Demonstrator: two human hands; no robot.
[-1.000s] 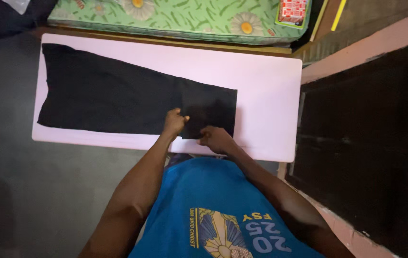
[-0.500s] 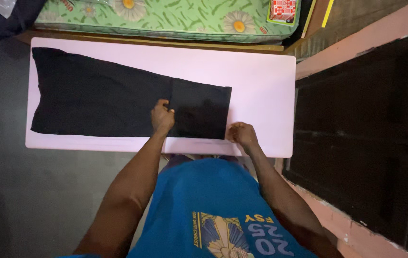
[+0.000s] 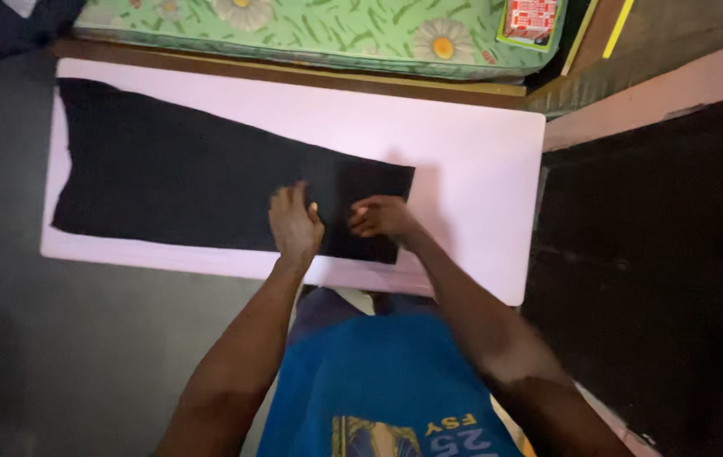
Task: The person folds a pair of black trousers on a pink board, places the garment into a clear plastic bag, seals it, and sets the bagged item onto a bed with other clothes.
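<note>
A long black cloth garment lies flat along the pale pink rectangular table, its right end folded over. The left hand presses flat on the fold, its grip spread apart. The right hand rests just beside it, fingers curled on the folded end. A green daisy-patterned mattress lies beyond the far edge.

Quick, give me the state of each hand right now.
Left hand: open, flat on the black cloth.
Right hand: fingers curled on the cloth; grip cannot be told.
</note>
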